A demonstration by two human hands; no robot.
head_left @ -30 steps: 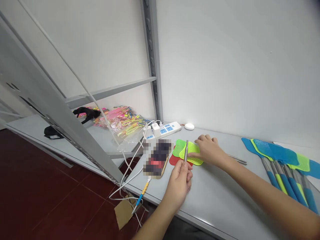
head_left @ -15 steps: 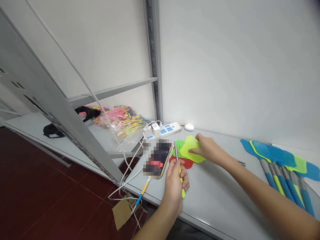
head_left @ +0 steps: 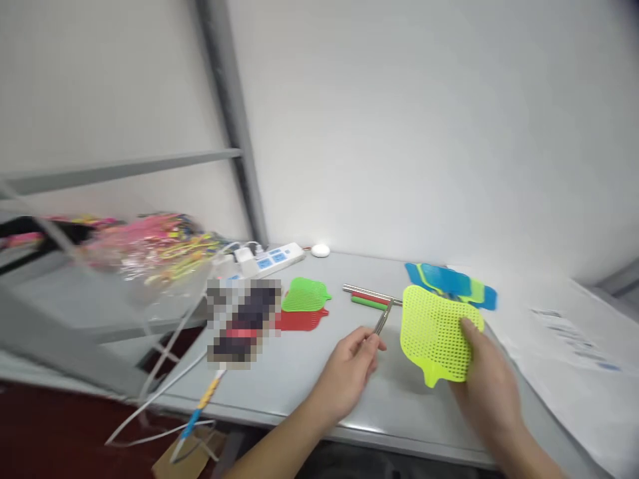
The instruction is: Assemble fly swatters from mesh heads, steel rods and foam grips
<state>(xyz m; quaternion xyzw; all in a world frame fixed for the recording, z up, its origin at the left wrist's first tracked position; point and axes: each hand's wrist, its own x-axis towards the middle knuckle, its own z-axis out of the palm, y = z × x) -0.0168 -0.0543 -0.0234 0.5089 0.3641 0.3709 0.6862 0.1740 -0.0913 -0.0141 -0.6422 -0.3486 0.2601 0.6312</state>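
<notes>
My left hand [head_left: 352,372] is closed around a metal fly swatter handle [head_left: 383,320], whose steel rod points up and away from the fingers. In my right hand [head_left: 492,386] is a yellow mesh fly swatter head [head_left: 436,332], pinched at its right edge with its short stem pointing down. The two parts are apart. A green swatter head [head_left: 305,294] overlaps a red swatter head [head_left: 302,320] on the table to the left. Behind my left hand lie a steel rod [head_left: 367,291] and a green grip [head_left: 368,303], with a red grip between them.
Blue and yellow swatters [head_left: 444,279] lie stacked at the back right, beside a white sheet [head_left: 564,346]. At left are a phone [head_left: 244,326] on a cable, a power strip [head_left: 279,258] and a white oval object [head_left: 320,250]. Bagged colourful items [head_left: 160,246] fill the neighbouring shelf.
My right hand has lifted the yellow swatter head off the green and red ones and carried it right. The left hand still holds the handle. The view has swung right.
</notes>
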